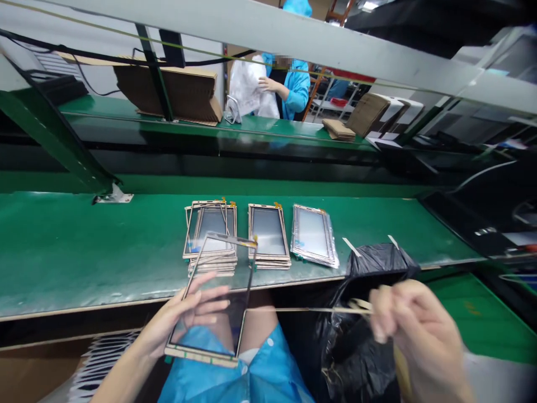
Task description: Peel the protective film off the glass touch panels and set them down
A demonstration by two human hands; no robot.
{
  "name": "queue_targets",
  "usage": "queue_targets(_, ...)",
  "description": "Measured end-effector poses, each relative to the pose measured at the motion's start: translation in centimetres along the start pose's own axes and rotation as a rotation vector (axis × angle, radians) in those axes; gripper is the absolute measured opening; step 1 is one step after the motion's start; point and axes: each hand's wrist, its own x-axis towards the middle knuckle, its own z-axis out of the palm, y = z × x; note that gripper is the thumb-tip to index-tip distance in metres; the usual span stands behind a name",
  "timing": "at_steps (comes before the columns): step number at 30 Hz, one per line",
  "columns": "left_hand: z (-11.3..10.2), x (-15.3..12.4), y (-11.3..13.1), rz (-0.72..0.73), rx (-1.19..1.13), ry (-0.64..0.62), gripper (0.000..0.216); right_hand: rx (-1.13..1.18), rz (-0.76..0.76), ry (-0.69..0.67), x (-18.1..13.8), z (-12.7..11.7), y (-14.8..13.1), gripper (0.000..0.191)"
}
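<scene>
My left hand [161, 327] supports a clear touch screen panel [224, 327] with a dark frame, tilted above my lap; its fingers show through the glass. From the panel's right edge a thin peeled strip [306, 309] runs taut to my right hand [419, 324]. That hand is closed in a pinch on the strip, slightly blurred, over a black plastic bag [361, 358]. Behind the held panel, on the green bench [104, 252], sit a left stack of panels [213, 264], a middle stack [268, 232] and a right stack [314, 238] with clear film.
Two pale tape pieces [351, 247] are by the bag's top at the bench edge. A green metal post [62, 140] stands at left, and a pale beam [268, 33] crosses above. Beyond the bench, a person in blue [297, 84] handles white plastic near cardboard [176, 92].
</scene>
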Motion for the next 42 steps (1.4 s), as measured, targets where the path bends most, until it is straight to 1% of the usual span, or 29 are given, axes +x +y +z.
queue_targets(2, 0.2, 0.9, 0.0, 0.033, -0.076, 0.028, 0.057, 0.041, 0.042, 0.236, -2.4, -3.6, 0.1, 0.025)
queue_targets(3, 0.5, 1.4, 0.0, 0.044, -0.109, 0.039, 0.059, 0.046, 0.042, 0.367, -3.5, -5.3, 0.6, 0.032)
queue_targets(4, 0.8, 1.9, 0.0, 0.05, -0.135, 0.043, 0.061, 0.024, 0.029, 0.48, -4.5, -7.0, 1.5, 0.039)
queue_targets(5, 1.1, 2.4, 0.0, 0.054, -0.152, 0.042, 0.062, -0.048, 0.015, 0.566, -5.5, -8.3, 2.8, 0.045)
queue_targets(6, 1.5, 2.9, 0.0, 0.057, -0.161, 0.035, 0.062, -0.156, 0.01, 0.61, -6.4, -9.4, 4.4, 0.049)
queue_targets(7, 1.8, 3.3, 0.0, 0.059, -0.164, 0.025, 0.06, -0.28, 0.022, 0.611, -7.2, -10.1, 6.3, 0.05)
queue_targets(9, 2.6, 3.8, 0.1, 0.091, -0.158, 0.007, 0.05, -0.487, 0.104, 0.55, -8.6, -10.4, 10.4, 0.046)
queue_targets(11, 3.2, 4.1, 0.1, 0.142, -0.151, 0.003, 0.044, -0.583, 0.198, 0.518, -9.6, -9.3, 14.0, 0.041)
queue_targets(12, 3.5, 4.2, 0.0, 0.171, -0.148, 0.008, 0.043, -0.602, 0.23, 0.52, -10.0, -8.4, 15.2, 0.035)
queue_targets(14, 4.1, 4.3, -0.1, 0.227, -0.144, 0.029, 0.041, -0.65, 0.272, 0.549, -10.0, -6.0, 16.2, 0.026)
queue_targets(15, 4.5, 4.4, -0.2, 0.25, -0.143, 0.041, 0.04, -0.646, 0.286, 0.552, -9.7, -4.6, 16.0, 0.024)
queue_targets(17, 5.4, 4.5, -0.4, 0.292, -0.139, 0.063, 0.037, -0.547, 0.307, 0.486, -8.1, -1.1, 14.4, 0.029)
queue_targets(18, 5.9, 4.5, -0.5, 0.308, -0.137, 0.067, 0.036, -0.438, 0.305, 0.386, -7.0, 0.8, 13.2, 0.029)
queue_targets(20, 6.7, 4.2, -0.8, 0.339, -0.133, 0.07, 0.036, -0.212, 0.281, 0.18, -4.6, 4.6, 11.1, 0.023)
queue_targets(22, 7.1, 3.7, -1.0, 0.382, -0.125, 0.081, 0.035, -0.068, 0.261, 0.073, -2.5, 7.6, 9.6, 0.016)
queue_targets(24, 7.2, 3.0, -1.1, 0.432, -0.122, 0.094, 0.034, -0.004, 0.267, 0.038, -1.4, 9.6, 9.0, 0.01)
queue_targets(27, 6.9, 2.1, -1.3, 0.495, -0.132, 0.102, 0.033, 0.02, 0.291, 0.027, -0.9, 10.8, 9.0, 0.007)
queue_targets(31, 6.5, 1.4, -1.6, 0.509, -0.136, 0.111, 0.034, 0.002, 0.283, 0.023, -0.8, 11.2, 9.3, 0.009)
queue_targets(33, 6.4, 1.3, -1.8, 0.514, -0.135, 0.107, 0.035, -0.05, 0.243, -0.008, -0.7, 11.4, 9.3, 0.009)
queue_targets(35, 6.4, 1.3, -1.9, 0.525, -0.132, 0.112, 0.035, -0.149, 0.157, -0.038, -0.7, 11.6, 9.1, 0.011)
queue_targets(39, 6.1, 1.4, -1.9, 0.614, -0.098, 0.158, 0.034, -0.443, -0.122, -0.088, -0.5, 12.2, 8.1, 0.015)
queue_targets(40, 5.9, 1.4, -1.7, 0.634, -0.09, 0.163, 0.034, -0.491, -0.169, -0.119, -0.2, 12.4, 7.8, 0.015)
queue_targets(42, 5.3, 1.4, -1.3, 0.646, -0.089, 0.165, 0.034, -0.557, -0.213, -0.203, 0.5, 12.9, 7.2, 0.015)
